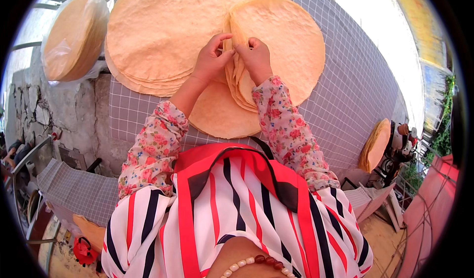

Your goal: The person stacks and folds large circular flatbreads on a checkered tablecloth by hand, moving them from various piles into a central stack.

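Large, thin round flatbreads lie before me. My left hand [216,58] is at the layered edges of a folded stack of flatbreads [292,44], its thumb and forefinger on the outer layers. Close beside it, my right hand [256,57] pinches the upright fold of the same stack; its fingertips are partly hidden. Under the fold, a bottom flatbread [224,111] lies flat and reaches toward me. To the left spreads a wide flat stack of flatbreads [159,37], its edges slightly staggered.
A grey checked cloth [348,70] covers the table. At the left stands a flatbread stack in a clear plastic bag [70,37]. Another folded stack [376,144] sits at the table's right end. A second checked cloth [79,189] hangs at lower left, near a metal rail [31,155].
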Available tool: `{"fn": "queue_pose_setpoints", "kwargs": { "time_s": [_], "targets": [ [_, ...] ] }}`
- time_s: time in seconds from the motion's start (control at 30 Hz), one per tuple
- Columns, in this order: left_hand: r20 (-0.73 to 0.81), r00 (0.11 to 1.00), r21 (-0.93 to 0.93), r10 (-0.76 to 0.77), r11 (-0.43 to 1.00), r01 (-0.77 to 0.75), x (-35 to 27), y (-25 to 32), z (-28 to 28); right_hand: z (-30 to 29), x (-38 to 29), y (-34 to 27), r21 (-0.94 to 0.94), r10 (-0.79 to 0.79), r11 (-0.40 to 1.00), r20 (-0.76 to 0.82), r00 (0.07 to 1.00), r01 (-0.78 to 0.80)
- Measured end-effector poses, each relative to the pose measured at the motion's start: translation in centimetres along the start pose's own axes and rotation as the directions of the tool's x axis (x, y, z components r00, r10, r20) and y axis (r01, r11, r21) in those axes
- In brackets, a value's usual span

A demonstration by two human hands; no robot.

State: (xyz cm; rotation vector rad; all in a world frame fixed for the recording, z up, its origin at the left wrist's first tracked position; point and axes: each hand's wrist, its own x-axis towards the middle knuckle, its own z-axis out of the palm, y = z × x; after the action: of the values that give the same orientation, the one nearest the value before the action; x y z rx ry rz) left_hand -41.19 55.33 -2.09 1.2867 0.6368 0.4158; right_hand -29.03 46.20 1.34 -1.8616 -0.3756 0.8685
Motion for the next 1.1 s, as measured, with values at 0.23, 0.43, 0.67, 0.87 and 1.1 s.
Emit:
{"fn": "queue_pose_setpoints", "kwargs": {
  "time_s": [0.23, 0.43, 0.67, 0.87, 1.1],
  "targets": [
    [-0.135, 0.991, 0.177, 0.008, 0.984, 0.016, -0.2, -1.4, -0.9, -4.9, -1.1, 1.9, 0.639, 0.036, 0.763, 0.118, 0.992, -0.103],
    [-0.195, 0.979, 0.275, 0.051, 0.962, 0.005, 0.1, -1.7, -0.7, -14.1, -3.4, 0.2, 0.808, -0.040, 0.586, 0.101, 0.994, -0.058],
    [-0.264, 0.960, 0.273, 0.095, 0.962, -0.020, -0.2, -2.1, -0.1, -27.2, -11.3, -16.9, 0.582, -0.179, 0.788, -0.097, 0.979, 0.202],
    [-0.308, 0.943, 0.345, 0.125, 0.938, -0.011, -1.1, -1.3, -1.4, -16.8, -9.1, -16.9, -0.074, -0.314, 0.947, -0.008, 0.949, 0.313],
    [-0.275, 0.959, 0.247, 0.070, 0.969, 0.000, 0.4, -2.7, -0.4, 2.6, -5.1, 0.4, -0.634, -0.519, 0.546, 0.257, 0.815, 0.547]
  ]
}}
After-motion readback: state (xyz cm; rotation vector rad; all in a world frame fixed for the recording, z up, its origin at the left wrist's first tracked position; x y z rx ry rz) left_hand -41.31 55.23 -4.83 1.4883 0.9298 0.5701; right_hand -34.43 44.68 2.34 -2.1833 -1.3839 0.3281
